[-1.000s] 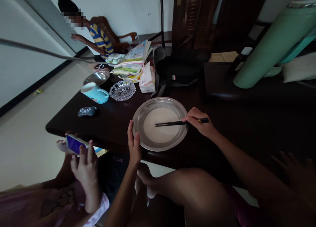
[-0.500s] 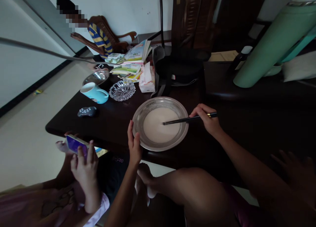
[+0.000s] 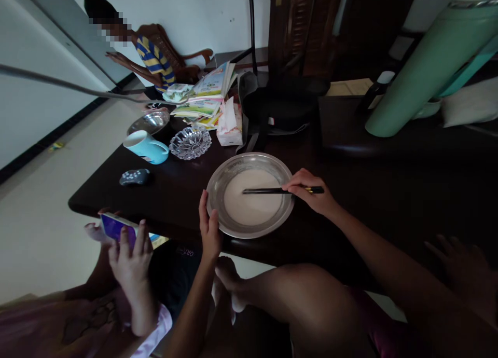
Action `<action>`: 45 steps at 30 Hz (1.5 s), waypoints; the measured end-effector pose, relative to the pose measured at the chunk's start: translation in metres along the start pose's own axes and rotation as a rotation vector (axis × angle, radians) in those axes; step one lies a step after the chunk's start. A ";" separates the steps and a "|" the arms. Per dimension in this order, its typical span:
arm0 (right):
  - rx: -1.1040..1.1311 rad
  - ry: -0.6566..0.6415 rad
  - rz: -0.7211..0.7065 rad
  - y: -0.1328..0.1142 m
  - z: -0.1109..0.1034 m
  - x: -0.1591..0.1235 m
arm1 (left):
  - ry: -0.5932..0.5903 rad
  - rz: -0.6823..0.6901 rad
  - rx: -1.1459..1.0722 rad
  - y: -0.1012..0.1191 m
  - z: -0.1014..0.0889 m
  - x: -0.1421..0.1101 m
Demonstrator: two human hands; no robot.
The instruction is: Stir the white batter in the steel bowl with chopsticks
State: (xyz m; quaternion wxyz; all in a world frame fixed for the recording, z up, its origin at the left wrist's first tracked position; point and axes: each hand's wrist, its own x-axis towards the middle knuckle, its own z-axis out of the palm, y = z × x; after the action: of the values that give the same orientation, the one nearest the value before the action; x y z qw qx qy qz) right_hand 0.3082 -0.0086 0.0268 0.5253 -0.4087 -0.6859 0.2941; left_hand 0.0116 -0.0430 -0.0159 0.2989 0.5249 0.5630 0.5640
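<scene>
Right-hand grip: right hand (image 3: 309,192) pinches black chopsticks (image 3: 262,191) between thumb and fingers.
Left-hand grip: left hand (image 3: 210,236) has thumb and index finger spread against the near-left rim.
Bowl: metal bowl (image 3: 249,161) on the dark table (image 3: 182,194), between both hands.
Contents: pale liquid (image 3: 252,208); chopstick tips seem just in it, depth unclear.
Beyond bowl: tissue pack (image 3: 229,135), glass dish (image 3: 190,143), blue mug (image 3: 152,150).
Neighbour: another person's hand (image 3: 132,262) at a phone (image 3: 116,229).
</scene>
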 end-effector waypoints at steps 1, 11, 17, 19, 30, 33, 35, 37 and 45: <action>-0.018 0.029 -0.005 0.000 -0.001 0.000 | 0.000 0.000 -0.006 0.000 0.000 0.000; -0.004 0.015 0.011 -0.001 -0.001 -0.001 | -0.002 0.009 0.018 0.003 0.000 -0.001; 0.110 0.172 0.115 0.001 -0.005 -0.001 | -0.009 0.010 -0.012 0.000 0.001 0.000; 0.077 0.049 0.059 0.000 -0.002 0.000 | -0.002 0.006 -0.014 -0.001 0.000 0.000; 0.039 -0.025 0.033 0.001 -0.004 0.000 | -0.009 0.016 0.001 -0.001 -0.001 0.000; -0.002 0.069 0.024 0.001 -0.005 0.000 | -0.011 0.013 -0.006 -0.002 -0.001 0.000; 0.050 0.185 0.075 0.001 -0.007 0.000 | -0.016 0.017 -0.001 -0.001 -0.001 0.000; 0.096 0.169 0.090 0.000 -0.007 0.000 | -0.017 0.015 0.006 -0.001 -0.001 0.000; 0.048 0.170 0.054 -0.002 -0.007 0.001 | -0.018 0.013 0.000 0.000 -0.001 0.000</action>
State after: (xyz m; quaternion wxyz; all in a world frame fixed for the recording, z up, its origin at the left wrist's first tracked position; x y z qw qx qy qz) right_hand 0.3148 -0.0088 0.0307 0.5833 -0.4378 -0.6202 0.2889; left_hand 0.0110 -0.0434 -0.0161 0.3006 0.5336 0.5568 0.5612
